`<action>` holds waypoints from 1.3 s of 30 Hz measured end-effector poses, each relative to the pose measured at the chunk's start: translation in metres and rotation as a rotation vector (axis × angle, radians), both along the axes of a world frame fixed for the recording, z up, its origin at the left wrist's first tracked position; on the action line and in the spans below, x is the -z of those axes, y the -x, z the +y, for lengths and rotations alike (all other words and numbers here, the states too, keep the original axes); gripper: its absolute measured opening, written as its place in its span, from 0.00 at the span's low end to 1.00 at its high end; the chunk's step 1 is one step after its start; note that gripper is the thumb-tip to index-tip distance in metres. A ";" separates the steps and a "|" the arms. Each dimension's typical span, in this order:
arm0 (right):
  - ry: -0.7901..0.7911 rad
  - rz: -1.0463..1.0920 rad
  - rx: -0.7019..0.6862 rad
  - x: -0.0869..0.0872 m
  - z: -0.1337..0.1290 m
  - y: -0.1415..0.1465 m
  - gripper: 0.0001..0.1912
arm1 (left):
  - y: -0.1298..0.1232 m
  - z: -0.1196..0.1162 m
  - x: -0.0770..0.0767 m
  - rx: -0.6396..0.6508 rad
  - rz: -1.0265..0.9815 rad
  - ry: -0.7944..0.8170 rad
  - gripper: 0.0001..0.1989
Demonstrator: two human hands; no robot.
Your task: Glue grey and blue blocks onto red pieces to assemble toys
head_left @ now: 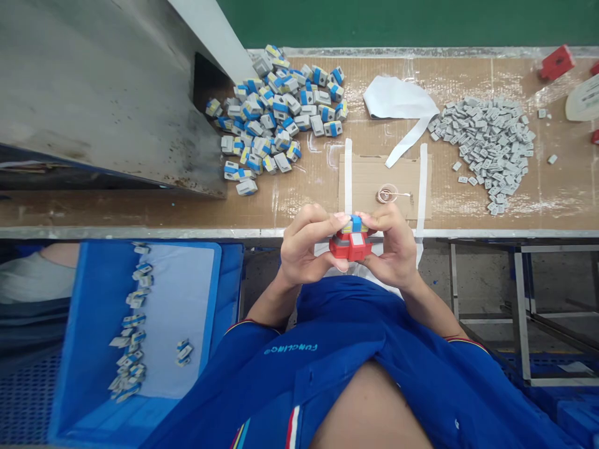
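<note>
Close to the table's front edge, my left hand (311,244) and my right hand (390,243) grip a red plastic toy part (352,248) from both sides. On its top sits a blue, yellow and grey block (356,223), with thumbs and fingertips pressed around the two pieces. Whether the block is seated in the red part or only resting on it, I cannot tell. Just beyond my hands, a small open pot (386,194) with a cotton swab (401,194) across it stands on a taped cardboard sheet (362,174).
A heap of similar blocks (276,109) lies at the back left, beside a metal box (107,93). Small grey pieces (496,140) are piled at the right, near white backing paper (397,100) and a red part (556,62). A blue bin (163,386) with several blocks stands lower left.
</note>
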State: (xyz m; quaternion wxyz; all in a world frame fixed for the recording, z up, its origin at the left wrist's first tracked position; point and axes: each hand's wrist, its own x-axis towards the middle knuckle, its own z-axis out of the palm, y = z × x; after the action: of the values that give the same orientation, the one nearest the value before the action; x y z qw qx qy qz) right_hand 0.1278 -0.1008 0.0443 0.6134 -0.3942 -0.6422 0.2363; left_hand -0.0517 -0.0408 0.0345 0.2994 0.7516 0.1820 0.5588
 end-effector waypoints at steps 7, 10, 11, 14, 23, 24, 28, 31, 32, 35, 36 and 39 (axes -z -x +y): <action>-0.013 -0.026 -0.008 -0.002 0.001 0.000 0.25 | 0.001 -0.004 0.002 -0.015 -0.014 0.078 0.31; -0.001 -0.043 0.012 -0.004 0.001 -0.001 0.24 | 0.000 -0.005 0.004 -0.019 -0.025 0.094 0.30; 0.009 -0.045 0.018 -0.004 0.001 -0.001 0.24 | 0.000 -0.006 0.005 -0.021 -0.031 0.101 0.30; 0.040 -0.052 0.019 -0.005 0.002 -0.002 0.24 | -0.001 -0.006 0.007 -0.029 -0.046 0.141 0.30; 0.048 -0.066 -0.007 -0.003 0.006 -0.005 0.26 | -0.003 -0.003 0.000 0.035 -0.057 0.251 0.33; 0.050 -0.058 -0.010 -0.002 0.006 -0.005 0.26 | -0.002 -0.003 0.000 0.045 -0.061 0.261 0.33; 0.072 -0.033 -0.026 0.003 0.005 -0.005 0.27 | 0.001 -0.005 -0.001 0.092 -0.064 0.316 0.32; 0.065 -0.095 0.010 0.004 0.005 -0.005 0.28 | 0.002 -0.007 -0.003 0.110 -0.067 0.395 0.31; 0.048 -0.131 0.036 0.004 0.005 -0.005 0.28 | 0.003 -0.007 -0.004 0.110 -0.061 0.433 0.31; -0.016 -0.253 0.122 0.000 0.006 -0.003 0.30 | 0.002 -0.005 -0.010 0.104 -0.026 0.560 0.31; -0.023 -0.289 0.138 -0.002 0.006 -0.002 0.30 | 0.002 -0.004 -0.011 0.113 -0.027 0.598 0.31; 0.004 -0.377 0.114 -0.010 0.007 0.000 0.29 | 0.000 -0.001 -0.008 0.192 -0.123 0.726 0.28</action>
State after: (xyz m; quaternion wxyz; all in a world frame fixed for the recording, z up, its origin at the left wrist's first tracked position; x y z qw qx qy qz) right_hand 0.1276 -0.0937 0.0547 0.4937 -0.4685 -0.7220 0.1245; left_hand -0.0513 -0.0417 0.0421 0.6078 0.5753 0.2786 0.4711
